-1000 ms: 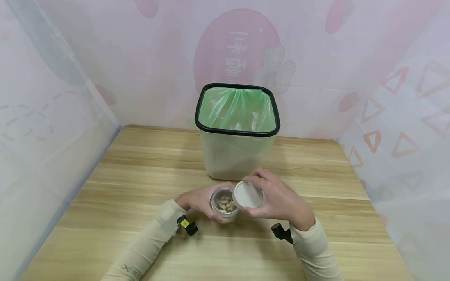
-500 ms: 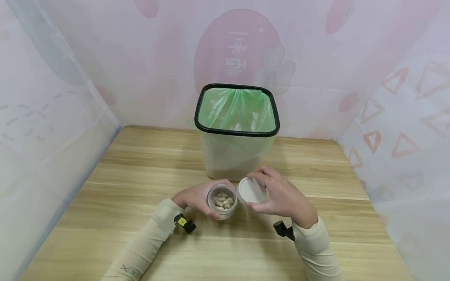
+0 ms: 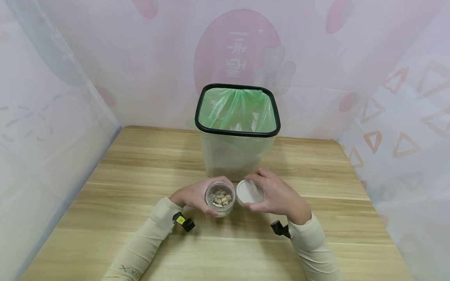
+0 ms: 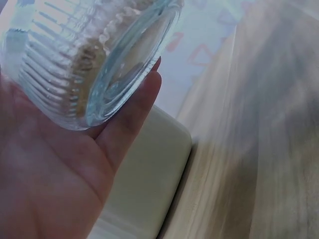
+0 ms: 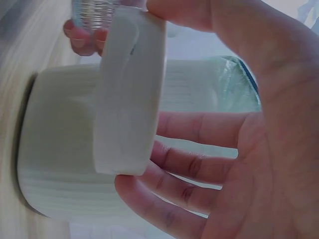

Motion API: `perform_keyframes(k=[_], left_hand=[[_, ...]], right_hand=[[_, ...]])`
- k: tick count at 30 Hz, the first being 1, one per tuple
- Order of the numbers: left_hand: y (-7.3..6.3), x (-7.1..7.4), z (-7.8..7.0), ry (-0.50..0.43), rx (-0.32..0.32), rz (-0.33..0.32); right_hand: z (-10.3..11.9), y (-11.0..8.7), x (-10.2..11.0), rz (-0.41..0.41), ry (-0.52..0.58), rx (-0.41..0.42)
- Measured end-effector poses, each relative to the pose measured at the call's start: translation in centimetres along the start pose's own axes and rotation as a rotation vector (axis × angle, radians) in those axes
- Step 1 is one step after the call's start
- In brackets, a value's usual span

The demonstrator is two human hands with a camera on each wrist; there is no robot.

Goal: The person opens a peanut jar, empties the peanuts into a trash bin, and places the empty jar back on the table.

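On the far left, a pale wall sheet [image 3: 38,175] is running down beside the wood-grain table [image 3: 116,195]. My left sleeve [image 3: 144,244], cream with dark lettering, is reaching in over the table, and a small black wrist camera [image 3: 184,222] with a yellow label is sitting at its cuff.

My left hand [image 3: 195,197] is grasping a clear ribbed glass jar [image 3: 224,212], its thumb lying along the near side and its fingers wrapping round the back. I am holding the jar raised off the table, its open mouth facing up and pale nut-like pieces [image 3: 220,198] lying inside.

Just behind, a cream waste bin [image 3: 237,154] is standing on the table, its black rim [image 3: 237,133] framing a green plastic liner [image 3: 240,105].

Just right of the jar, a round white lid [image 3: 249,192] is hanging in the air; whether it is touching the jar, I cannot tell. My right hand [image 3: 279,197] is pinching it by the edge, thumb opposing fingertips. Another black wrist camera [image 3: 277,228] is jutting from my right sleeve [image 3: 314,244]. Beyond, orange triangles are patterning the right wall sheet [image 3: 404,187].
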State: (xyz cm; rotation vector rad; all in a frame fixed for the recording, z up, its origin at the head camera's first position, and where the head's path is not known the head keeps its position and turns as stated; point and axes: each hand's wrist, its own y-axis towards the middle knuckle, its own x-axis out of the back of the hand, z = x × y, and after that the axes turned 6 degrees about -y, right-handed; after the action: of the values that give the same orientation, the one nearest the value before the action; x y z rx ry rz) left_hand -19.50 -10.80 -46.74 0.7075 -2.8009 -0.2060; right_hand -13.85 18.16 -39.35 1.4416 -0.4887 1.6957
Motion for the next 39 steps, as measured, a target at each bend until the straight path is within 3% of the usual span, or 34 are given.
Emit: perform_keyframes(k=[22, 31, 39], left_hand=[[-0.2, 0.6, 0.0, 0.029, 0.005, -0.01], [-0.3, 0.6, -0.2, -0.035, -0.001, 0.006], [-0.3, 0.7, 0.0, -0.023, 0.002, 0.0]], right_hand=[[-0.7, 0.4, -0.7, 0.071, 0.051, -0.021], [-1.0, 0.6, -1.1, 0.091, 0.056, -0.018], [-1.1, 1.0, -2.3, 0.135, 0.035, -0.005]])
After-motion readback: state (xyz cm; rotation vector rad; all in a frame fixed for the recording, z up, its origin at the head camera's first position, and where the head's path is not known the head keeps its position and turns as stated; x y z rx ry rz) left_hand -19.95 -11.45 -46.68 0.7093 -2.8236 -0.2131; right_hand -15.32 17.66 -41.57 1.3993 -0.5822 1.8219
